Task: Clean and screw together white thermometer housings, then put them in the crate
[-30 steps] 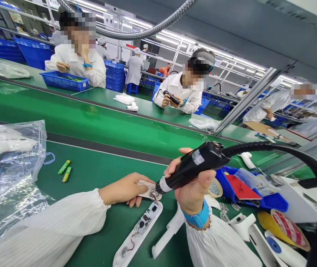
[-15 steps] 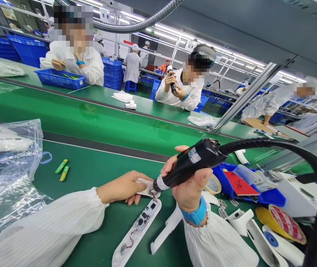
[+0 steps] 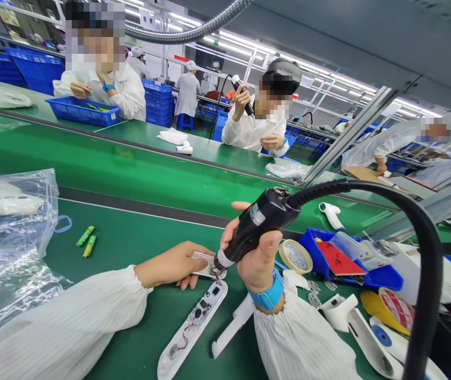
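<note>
My right hand [image 3: 262, 264] is wrapped round a black electric screwdriver [image 3: 255, 224] that slants down to the left. The screwdriver's nose meets a small white plastic piece [image 3: 204, 257]; the bit itself is hidden. My left hand [image 3: 168, 264] pins this piece near the table, thumb on top and fingers curled beneath. Thin red wires run from it to a long white housing half [image 3: 193, 330], which lies face up with a circuit board and a round metal part inside. Between that housing and my right sleeve lies a white handle-shaped shell [image 3: 231, 328].
Two green batteries [image 3: 86, 241] and a clear bag of white parts [image 3: 7, 237] lie left. Right are a tape roll holding screws [image 3: 296, 257], a blue bin [image 3: 387, 279] and white shells [image 3: 342, 311]. A thick black cable [image 3: 426, 264] arches over them. Co-workers sit beyond the green belt [image 3: 150, 163].
My right hand and the screwdriver have shifted slightly left, the tool standing a little steeper. The cable has swung left. Across the belt, a co-worker has raised their screwdriver, parting their hands.
</note>
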Motion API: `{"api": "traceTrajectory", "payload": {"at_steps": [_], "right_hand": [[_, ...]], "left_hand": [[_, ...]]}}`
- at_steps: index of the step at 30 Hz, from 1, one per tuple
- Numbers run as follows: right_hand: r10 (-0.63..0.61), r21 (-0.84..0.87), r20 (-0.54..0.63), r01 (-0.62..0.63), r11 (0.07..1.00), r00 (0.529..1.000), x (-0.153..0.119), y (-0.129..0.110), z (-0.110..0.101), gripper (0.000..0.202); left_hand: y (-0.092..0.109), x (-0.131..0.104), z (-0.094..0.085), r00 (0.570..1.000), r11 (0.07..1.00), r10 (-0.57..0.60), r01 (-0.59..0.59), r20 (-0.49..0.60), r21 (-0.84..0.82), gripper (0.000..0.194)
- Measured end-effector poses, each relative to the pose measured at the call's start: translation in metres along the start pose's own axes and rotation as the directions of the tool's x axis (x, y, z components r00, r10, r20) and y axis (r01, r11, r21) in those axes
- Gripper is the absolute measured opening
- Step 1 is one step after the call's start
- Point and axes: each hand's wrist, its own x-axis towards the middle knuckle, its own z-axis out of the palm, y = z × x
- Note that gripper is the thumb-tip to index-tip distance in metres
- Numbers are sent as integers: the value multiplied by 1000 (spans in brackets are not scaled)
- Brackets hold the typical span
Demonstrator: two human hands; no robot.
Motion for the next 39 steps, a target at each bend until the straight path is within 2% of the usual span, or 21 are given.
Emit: {"api": "traceTrajectory", "payload": {"at_steps": [6,13,20,23,30,36,39], "right_hand": [[36,59,8,-36,998,999,0,3,-3,62],[2,58,-2,-2,998,1000,-1,-2,-4,57],[-120,38,-95,125,992,988,0,-35,-1,56],[-130,35,-134,135,990,983,1,-43,1,56],[-119,20,-170,124,992,978,1,-40,4,58],[-107,-12,-126,106,994,986,-3,-37,0,61],[-82,-28,-73,80,996,994,-6,-28,-4,62]], "left_hand": [[2,0,-1,999,999,-21,22,-29,25,43],[5,0,3,986,996,38,-25,-163,82,38],[3,-1,5,990,992,62,-47,-125,113,34],[4,-2,5,991,988,82,-67,-103,136,35],[12,-4,10,981,965,151,-119,-122,232,36],[10,-4,10,966,930,212,-154,-147,333,31],[8,-4,9,948,883,284,-200,-146,424,28]]}}
